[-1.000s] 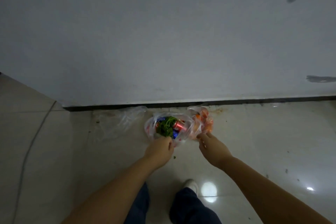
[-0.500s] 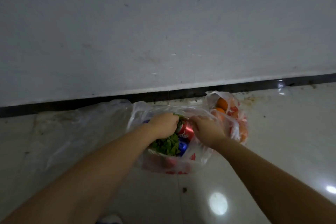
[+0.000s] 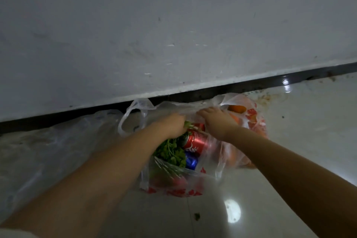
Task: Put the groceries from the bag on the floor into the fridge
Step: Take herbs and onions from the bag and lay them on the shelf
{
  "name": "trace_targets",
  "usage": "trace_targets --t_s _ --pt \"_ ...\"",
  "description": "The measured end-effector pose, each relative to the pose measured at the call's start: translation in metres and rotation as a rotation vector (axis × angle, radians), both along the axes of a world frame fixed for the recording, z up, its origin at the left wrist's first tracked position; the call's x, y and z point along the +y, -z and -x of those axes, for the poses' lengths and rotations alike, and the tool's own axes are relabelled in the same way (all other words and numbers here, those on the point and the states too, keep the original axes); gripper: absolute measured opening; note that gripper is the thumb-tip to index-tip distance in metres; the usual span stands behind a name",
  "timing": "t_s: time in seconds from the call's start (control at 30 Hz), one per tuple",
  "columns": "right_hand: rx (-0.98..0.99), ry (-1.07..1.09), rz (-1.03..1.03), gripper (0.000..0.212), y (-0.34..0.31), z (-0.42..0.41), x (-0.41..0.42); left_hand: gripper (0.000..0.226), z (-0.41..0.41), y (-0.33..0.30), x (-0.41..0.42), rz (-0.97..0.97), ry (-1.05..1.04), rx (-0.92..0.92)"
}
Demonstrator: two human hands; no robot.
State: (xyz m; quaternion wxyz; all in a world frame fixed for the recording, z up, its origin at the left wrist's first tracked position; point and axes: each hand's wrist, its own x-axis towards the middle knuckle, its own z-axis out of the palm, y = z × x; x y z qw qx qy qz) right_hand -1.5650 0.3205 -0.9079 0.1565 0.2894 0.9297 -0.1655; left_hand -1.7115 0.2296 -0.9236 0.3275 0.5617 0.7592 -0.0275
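**Tiled floor by wall, both hands in grocery bag**

Glossy floor (image 3: 289, 160) meets white wall (image 3: 173, 25) at a dark skirting. Clear bag (image 3: 173, 189) with red print sits on the floor under both hands. Left hand (image 3: 170, 124) curled into the greens (image 3: 170, 152), gripping them. Right hand (image 3: 216, 121) pinches the bag's far rim. Red can (image 3: 196, 144) between the hands, blue can (image 3: 191, 161) just below it. Orange fruit (image 3: 236, 108) beyond the right hand.

Counted: 3 plastic bags (image 3: 173, 185) (image 3: 255, 121) (image 3: 48, 150); 2 cans, red can (image 3: 196, 144), blue can (image 3: 191, 161); 1 bunch of greens (image 3: 170, 152); 2 hands (image 3: 170, 124) (image 3: 216, 121).
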Motion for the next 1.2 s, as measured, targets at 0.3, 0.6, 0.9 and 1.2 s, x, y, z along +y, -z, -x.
trace_targets --t_s 0.3,0.6,0.9,1.2 --pt "0.065 0.038 0.118 0.021 -0.018 0.005 -0.018 0.043 0.01 -0.003 -0.018 -0.269 0.265 0.329" --pt "-0.072 0.171 0.185 0.036 0.002 0.009 -0.012 0.054 -0.001 0.01 -0.013 -0.074 0.066 0.24" --pt "-0.056 0.186 0.209 0.032 0.017 0.014 -0.012 0.066 -0.005 0.021 -0.02 0.003 -0.029 0.254" --pt "-0.013 0.161 0.433 0.033 0.014 0.031 -0.015 0.051 0.019 0.014 -0.038 -0.11 -0.177 -0.037"
